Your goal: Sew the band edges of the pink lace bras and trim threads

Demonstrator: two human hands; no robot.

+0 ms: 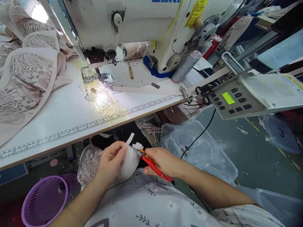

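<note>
Over my lap, my left hand [113, 160] pinches the edge of a pale lace bra [129, 162], whose smooth cup hangs below the fingers. A narrow strip end [130, 138] sticks up beyond the fingertips. The lace part [90, 162] of the same piece droops to the left, partly behind my wrist. My right hand [161, 162] grips red-handled thread snips [153, 167]. Their metal blades point left and reach the fabric edge close to my left fingertips. Whether the blades touch the cloth cannot be made out.
A sewing machine [99, 25] stands on the white table [56, 121], with lace bras [28, 78] piled at left. A control panel [234, 97] juts out at right. Below are a purple basket [44, 201], a clear plastic bin [201, 151] and a hanging black cable [209, 123].
</note>
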